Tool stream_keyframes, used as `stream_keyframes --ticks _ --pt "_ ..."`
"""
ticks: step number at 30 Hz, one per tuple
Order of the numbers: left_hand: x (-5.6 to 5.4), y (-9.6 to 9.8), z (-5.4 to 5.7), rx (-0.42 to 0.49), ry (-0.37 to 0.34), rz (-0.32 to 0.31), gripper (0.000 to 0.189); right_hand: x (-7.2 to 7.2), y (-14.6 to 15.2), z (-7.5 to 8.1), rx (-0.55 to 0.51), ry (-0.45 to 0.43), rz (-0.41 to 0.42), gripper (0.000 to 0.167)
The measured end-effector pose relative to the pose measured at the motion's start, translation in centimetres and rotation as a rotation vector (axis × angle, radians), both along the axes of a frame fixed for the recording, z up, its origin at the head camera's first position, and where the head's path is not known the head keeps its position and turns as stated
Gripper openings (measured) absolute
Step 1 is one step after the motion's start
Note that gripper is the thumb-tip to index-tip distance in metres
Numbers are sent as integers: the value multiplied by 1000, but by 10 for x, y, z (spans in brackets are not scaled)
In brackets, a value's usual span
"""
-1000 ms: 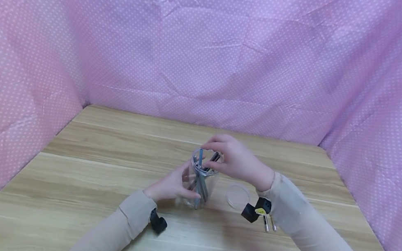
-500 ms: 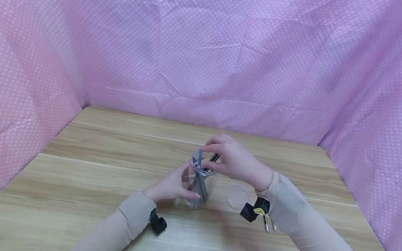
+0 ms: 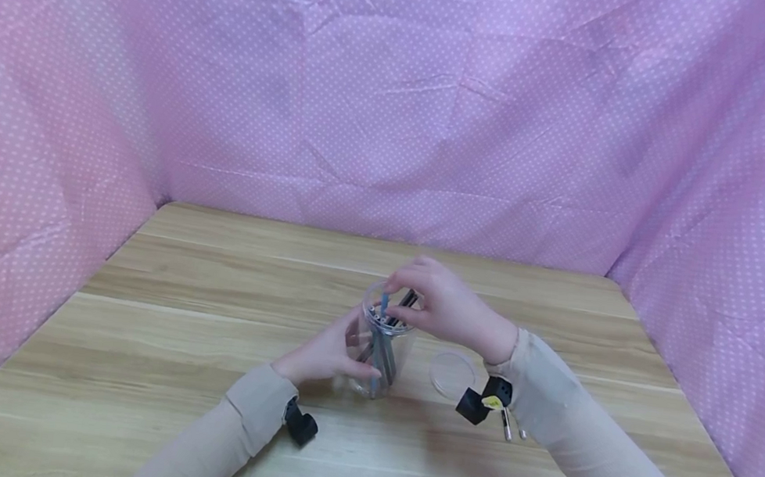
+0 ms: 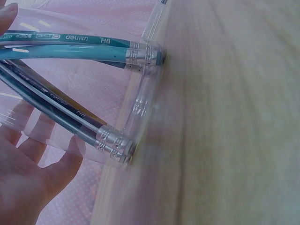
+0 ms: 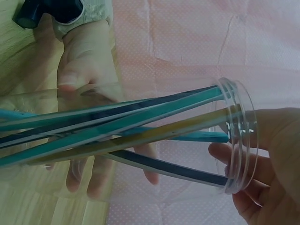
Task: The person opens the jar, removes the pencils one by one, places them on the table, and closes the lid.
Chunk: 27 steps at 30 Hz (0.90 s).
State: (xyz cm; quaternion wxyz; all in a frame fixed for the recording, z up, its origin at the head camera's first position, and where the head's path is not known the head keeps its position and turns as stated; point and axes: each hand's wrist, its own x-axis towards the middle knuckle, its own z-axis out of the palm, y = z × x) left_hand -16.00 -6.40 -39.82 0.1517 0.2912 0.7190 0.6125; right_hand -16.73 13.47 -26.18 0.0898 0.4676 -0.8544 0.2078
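A clear plastic jar [image 3: 404, 355] of several pencils stands upright on the table. My left hand [image 3: 323, 354] holds it round the lower side, thumb in front and fingers behind. Over the mouth, my right hand [image 3: 449, 305] pinches the upper end of a light blue pencil [image 3: 384, 303], its fingertips right at the rim. Through the jar's wall in the right wrist view show teal pencils, a yellow pencil [image 5: 173, 126] and dark ones. The left wrist view shows the pencils' metal-banded ends near the jar's base, with HB printed on a teal pencil [image 4: 84, 38].
A clear round lid [image 3: 452, 375] lies right of the jar. Two pencils [image 3: 507, 426] lie partly hidden behind the right wrist's camera [image 3: 474, 406]. Pink dotted cloth [image 3: 397, 114] hangs round the wooden table [image 3: 207, 289] at the back and sides.
The light blue pencil's top has sunk lower into the jar mouth, and my right fingertips have come down with it. My left hand keeps its hold on the jar.
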Motion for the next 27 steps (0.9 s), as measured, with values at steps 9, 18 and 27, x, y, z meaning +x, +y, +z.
stream_keyframes --ticks 9,18,27 --pt "-1 0 -1 7 -14 -8 100 2 2 -2 -29 -105 -33 17" --pt "-1 -1 -2 15 -28 -7 102 -2 1 -9 -122 -113 19 12" --pt "0 0 0 -4 -45 2 101 -4 0 -11 -183 -174 32 14"
